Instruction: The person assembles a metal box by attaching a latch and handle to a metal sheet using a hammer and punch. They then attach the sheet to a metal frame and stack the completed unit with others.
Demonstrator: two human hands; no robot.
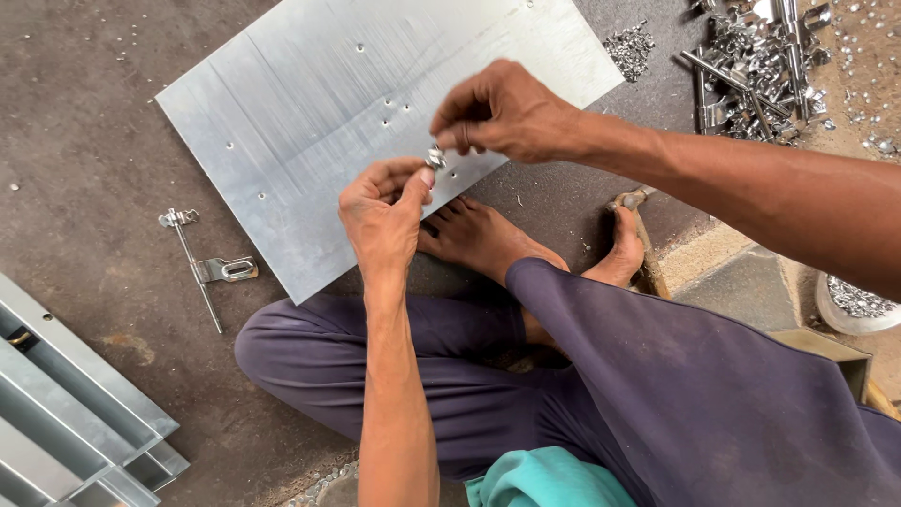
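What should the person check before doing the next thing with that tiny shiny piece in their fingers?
1. Small metal piece pinched by both hands: ok, the left hand and right hand meet on it.
2. Piece fully assembled: cannot tell, too small.
3. Metal sheet lying flat on the floor: ok.
4. Holes in the sheet uncovered: ok, several show.
5. Bare feet clear of the sheet edge: not ok, toes sit right beside it.
6. Spare parts pile close by: ok, at the right.

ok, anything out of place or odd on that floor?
Small silver screws lie scattered loose over the ground beside the heap of metal brackets at top right. The grey drilled metal sheet lies skewed, its edge under a bare foot.
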